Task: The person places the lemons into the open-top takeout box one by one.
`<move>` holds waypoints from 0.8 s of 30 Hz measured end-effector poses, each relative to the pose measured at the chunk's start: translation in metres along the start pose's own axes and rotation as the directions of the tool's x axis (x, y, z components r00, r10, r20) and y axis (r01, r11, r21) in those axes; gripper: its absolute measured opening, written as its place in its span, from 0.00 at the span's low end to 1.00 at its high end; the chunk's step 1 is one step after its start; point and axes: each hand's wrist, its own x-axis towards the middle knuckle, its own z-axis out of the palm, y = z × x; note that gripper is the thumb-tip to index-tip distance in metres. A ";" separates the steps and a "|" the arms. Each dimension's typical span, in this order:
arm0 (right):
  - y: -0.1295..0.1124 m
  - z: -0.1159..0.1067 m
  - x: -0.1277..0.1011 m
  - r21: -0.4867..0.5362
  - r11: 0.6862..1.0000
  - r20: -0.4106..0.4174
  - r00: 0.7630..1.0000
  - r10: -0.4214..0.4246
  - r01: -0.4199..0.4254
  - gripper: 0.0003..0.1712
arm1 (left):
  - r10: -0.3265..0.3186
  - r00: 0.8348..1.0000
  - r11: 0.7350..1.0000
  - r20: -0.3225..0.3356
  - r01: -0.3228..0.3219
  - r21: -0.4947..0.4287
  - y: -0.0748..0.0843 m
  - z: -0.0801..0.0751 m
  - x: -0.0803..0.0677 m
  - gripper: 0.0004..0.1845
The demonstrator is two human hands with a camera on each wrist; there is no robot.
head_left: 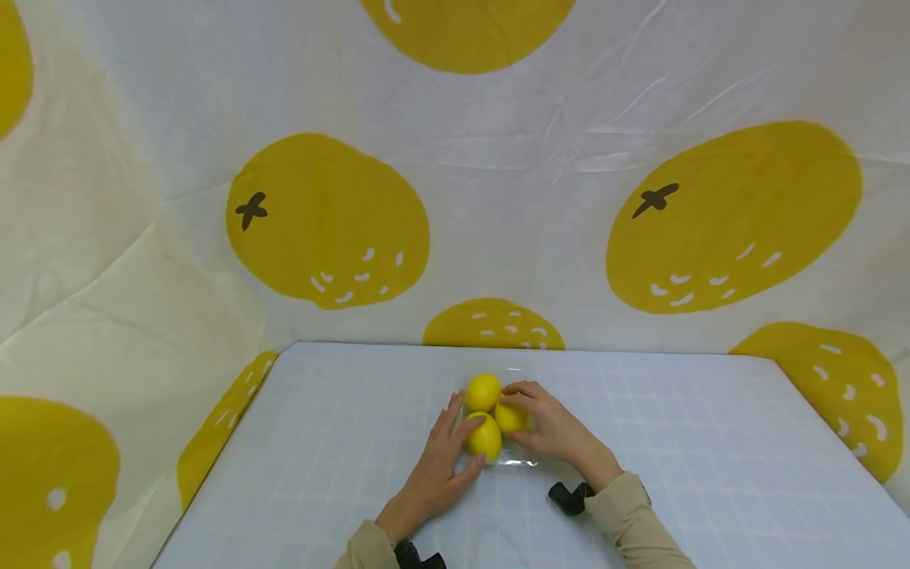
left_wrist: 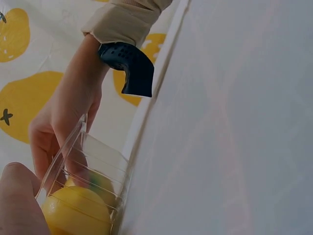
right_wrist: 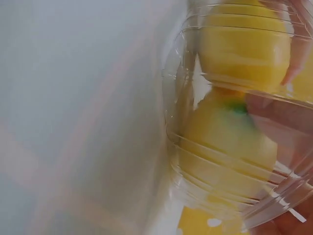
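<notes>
Three yellow lemons sit close together in a clear plastic container (head_left: pixel 522 461): a back lemon (head_left: pixel 483 392), a front lemon (head_left: pixel 485 439) and a right lemon (head_left: pixel 510 419). My right hand (head_left: pixel 558 427) pinches the right lemon between thumb and fingers, reaching in over the container's wall. On the other side, my left hand (head_left: pixel 442 466) lies with fairly straight fingers along the container's left side, touching the front lemon. Through the ridged clear wall, the right wrist view shows a lemon (right_wrist: pixel 244 46) above another one with a green spot (right_wrist: pixel 227 147).
A pale checked cloth covers the table (head_left: pixel 341 427). Behind it hangs a white curtain (head_left: pixel 512 221) printed with large yellow fruits. Black wrist mounts (head_left: pixel 569 499) stick out below both beige sleeves (head_left: pixel 633 514).
</notes>
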 end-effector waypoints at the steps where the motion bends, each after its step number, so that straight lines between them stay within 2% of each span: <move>1: 0.000 0.000 0.000 0.001 1.000 -0.002 1.000 -0.002 0.002 0.27 | 0.005 1.000 1.000 -0.003 -0.005 0.005 0.000 0.000 0.000 0.27; 6: 0.003 0.001 0.001 0.007 0.999 -0.001 0.999 -0.039 0.039 0.26 | 0.033 0.999 0.999 -0.021 -0.032 0.025 0.000 0.001 0.002 0.27; 14: 0.006 0.003 0.003 0.012 1.000 0.003 1.000 -0.029 0.029 0.25 | 0.007 1.000 1.000 0.010 -0.007 0.004 -0.001 -0.002 0.006 0.28; 20: 0.005 -0.001 0.001 -0.001 1.000 -0.043 0.999 -0.009 0.009 0.26 | 0.006 1.000 1.000 0.021 -0.006 -0.018 -0.002 -0.005 0.007 0.30; 24: 0.004 -0.011 -0.003 -0.013 1.000 -0.091 0.996 -0.006 0.005 0.27 | -0.008 0.999 0.999 0.051 0.009 -0.036 0.000 -0.018 0.009 0.34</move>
